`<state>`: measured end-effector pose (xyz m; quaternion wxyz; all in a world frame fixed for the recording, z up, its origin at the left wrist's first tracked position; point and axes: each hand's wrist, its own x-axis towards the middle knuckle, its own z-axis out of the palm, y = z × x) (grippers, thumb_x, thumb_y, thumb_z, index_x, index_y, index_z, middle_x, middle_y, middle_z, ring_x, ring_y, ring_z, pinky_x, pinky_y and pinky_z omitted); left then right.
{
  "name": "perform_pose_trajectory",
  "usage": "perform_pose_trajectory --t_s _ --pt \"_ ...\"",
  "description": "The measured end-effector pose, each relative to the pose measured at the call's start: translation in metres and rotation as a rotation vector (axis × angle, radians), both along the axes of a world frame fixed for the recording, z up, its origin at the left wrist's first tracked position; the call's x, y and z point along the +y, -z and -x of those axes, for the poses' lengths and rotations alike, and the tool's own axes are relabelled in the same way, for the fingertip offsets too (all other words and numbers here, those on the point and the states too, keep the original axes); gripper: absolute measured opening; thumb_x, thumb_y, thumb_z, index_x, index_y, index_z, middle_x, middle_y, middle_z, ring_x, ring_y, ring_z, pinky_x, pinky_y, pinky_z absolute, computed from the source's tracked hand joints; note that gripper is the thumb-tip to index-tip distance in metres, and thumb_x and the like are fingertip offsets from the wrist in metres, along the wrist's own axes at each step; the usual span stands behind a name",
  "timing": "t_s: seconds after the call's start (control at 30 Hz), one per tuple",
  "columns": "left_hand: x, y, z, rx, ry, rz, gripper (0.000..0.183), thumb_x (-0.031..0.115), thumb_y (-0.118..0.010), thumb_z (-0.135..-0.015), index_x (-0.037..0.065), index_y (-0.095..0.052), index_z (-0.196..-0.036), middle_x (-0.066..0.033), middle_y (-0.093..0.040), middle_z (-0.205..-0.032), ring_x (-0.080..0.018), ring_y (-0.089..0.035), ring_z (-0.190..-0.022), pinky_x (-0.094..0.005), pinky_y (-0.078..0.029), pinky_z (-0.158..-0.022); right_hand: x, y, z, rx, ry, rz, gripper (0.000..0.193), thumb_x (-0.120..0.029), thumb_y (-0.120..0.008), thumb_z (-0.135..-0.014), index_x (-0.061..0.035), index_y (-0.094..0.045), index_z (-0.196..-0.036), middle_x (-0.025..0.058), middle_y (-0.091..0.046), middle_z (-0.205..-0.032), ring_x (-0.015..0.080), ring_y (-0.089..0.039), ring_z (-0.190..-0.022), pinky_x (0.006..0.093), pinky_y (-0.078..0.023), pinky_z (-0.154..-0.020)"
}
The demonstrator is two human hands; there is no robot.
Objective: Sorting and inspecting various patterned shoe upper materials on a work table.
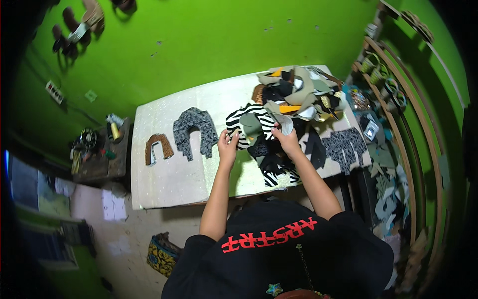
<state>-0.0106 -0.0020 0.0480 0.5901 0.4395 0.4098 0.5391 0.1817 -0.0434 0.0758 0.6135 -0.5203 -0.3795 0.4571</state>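
Observation:
Above the right half of the table I hold an arch-shaped zebra-print cut piece (236,114). My left hand (228,145) pinches its left leg, and my right hand (287,138) grips its right side. A pale whitish rounded piece (285,124) also lies against the right fingers; I cannot tell whether it is held. Olive-green material (250,124) shows in the arch's opening. To the left lie a dark grey speckled stack of arch pieces (186,119) and a smaller brown spotted arch (158,144). Black and zebra scraps (279,164) lie below my hands.
A heap of mixed cut scraps (298,89) covers the table's (159,192) far right. Grey speckled pieces (343,147) lie near its right edge. A wooden rack (398,99) with sandals stands at right. At left is a small cluttered side table (102,162).

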Motion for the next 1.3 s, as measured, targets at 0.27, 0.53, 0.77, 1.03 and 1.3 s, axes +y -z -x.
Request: perform_pose_trajectory --t_s 0.27,0.53,0.77,1.03,1.3 --pt "-0.008 0.026 0.094 0.007 -0.085 0.085 0.036 0.006 -0.054 -0.085 -0.003 -0.041 -0.117 -0.0115 -0.055 -0.109 -0.013 -0.054 -0.094 -0.0218 -0.043 -0.079 0.038 0.02 0.07 -0.064 -0.248 -0.03 0.026 -0.004 -0.066 -0.072 -0.0019 -0.051 -0.093 -0.0004 -0.052 -0.076 0.0062 -0.051 -0.063 0.02 -0.042 -0.059" --pt "-0.011 0.013 0.21 0.293 -0.305 0.128 0.032 0.017 -0.053 -0.086 0.007 -0.043 -0.115 -0.0042 -0.061 -0.088 -0.0063 -0.055 -0.06 -0.0193 -0.042 -0.037 0.07 0.032 0.189 -0.139 -0.392 0.063 0.032 -0.003 -0.069 -0.066 -0.0024 -0.052 -0.092 0.0001 -0.052 -0.076 0.0054 -0.048 -0.061 0.0194 -0.043 -0.055" --pt "0.006 0.035 0.319 0.307 -0.394 0.171 0.032 0.009 -0.046 -0.087 0.005 -0.041 -0.119 -0.0048 -0.059 -0.089 -0.0076 -0.054 -0.056 -0.0194 -0.042 -0.042 0.098 0.055 0.301 -0.223 -0.51 0.06 0.036 -0.001 -0.068 -0.063 -0.0008 -0.053 -0.095 0.0019 -0.054 -0.076 0.0088 -0.053 -0.069 0.0228 -0.045 -0.062" --pt "0.048 0.066 0.387 0.353 -0.396 0.279 0.041 -0.007 -0.043 -0.08 0.002 -0.04 -0.12 -0.0108 -0.059 -0.088 -0.0145 -0.06 -0.061 -0.0233 -0.048 -0.052 0.153 0.084 0.371 -0.533 -0.35 -0.086 0.031 -0.001 -0.067 -0.062 -0.0008 -0.053 -0.089 0.0043 -0.055 -0.073 0.0133 -0.054 -0.067 0.0264 -0.045 -0.062" --pt "0.073 0.099 0.411 0.497 -0.358 0.266 0.044 -0.01 -0.045 -0.078 0.001 -0.04 -0.12 -0.0099 -0.06 -0.088 -0.0158 -0.062 -0.062 -0.022 -0.046 -0.052 0.17 0.09 0.396 -0.602 -0.322 0.058 0.027 -0.004 -0.066 -0.063 -0.0011 -0.052 -0.085 0.0094 -0.058 -0.071 0.0233 -0.058 -0.066 0.0324 -0.046 -0.064"
